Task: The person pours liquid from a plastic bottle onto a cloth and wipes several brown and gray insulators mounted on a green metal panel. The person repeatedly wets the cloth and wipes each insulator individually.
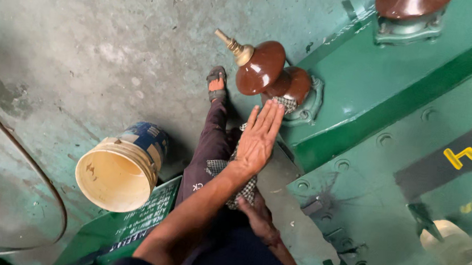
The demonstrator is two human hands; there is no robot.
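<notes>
Checked cloth (246, 189) lay bunched between the person's two hands, against the edge of the green metal housing (366, 175), with another bit of it showing just under the brown ceramic insulator (268, 68). The left hand (259, 137) was flat and open, fingers straight and close together, pressing on the cloth and pointing up toward the insulator's base. The right hand (260, 217) sat lower, touching the cloth's near end; its fingers seemed curled on the fabric, though the forearm above hid most of them, so the grip could not be told for sure. A cream plastic bucket (120, 168) lay tipped on its side on the concrete floor (87, 44), well apart to the left. A sandalled foot (216, 84) stood near the insulator.
</notes>
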